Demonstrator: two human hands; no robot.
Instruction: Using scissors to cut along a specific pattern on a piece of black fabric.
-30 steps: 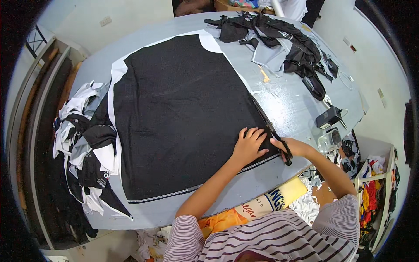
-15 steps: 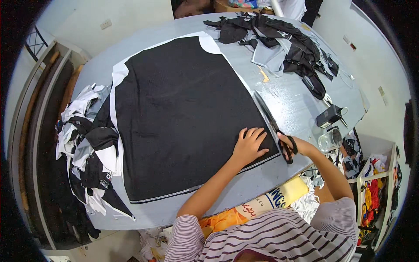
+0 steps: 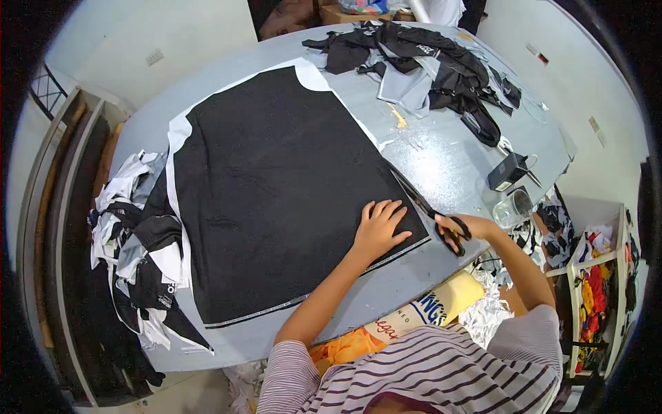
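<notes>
A large black fabric panel (image 3: 276, 186) lies flat on the grey table (image 3: 276, 328), with white edging along its left side and top corners. My left hand (image 3: 380, 226) rests on its lower right part, palm down and fingers spread. My right hand (image 3: 455, 228) grips the black handles of a pair of scissors (image 3: 414, 193). Their long dark blades point away to the upper left, along the panel's right edge. Whether fabric sits between the blades is hard to see.
White and black scraps (image 3: 141, 234) are heaped left of the panel. A pile of black and grey cut pieces (image 3: 441, 69) lies at the far right. A black box-shaped device (image 3: 507, 172) and a clear glass (image 3: 512, 209) stand near the right edge. Shelves (image 3: 593, 290) hold coloured cloth.
The whole view has shifted a little. Relative to the panel, the scissors and my right hand have drawn slightly back to the right. My left hand stays flat on the fabric.
</notes>
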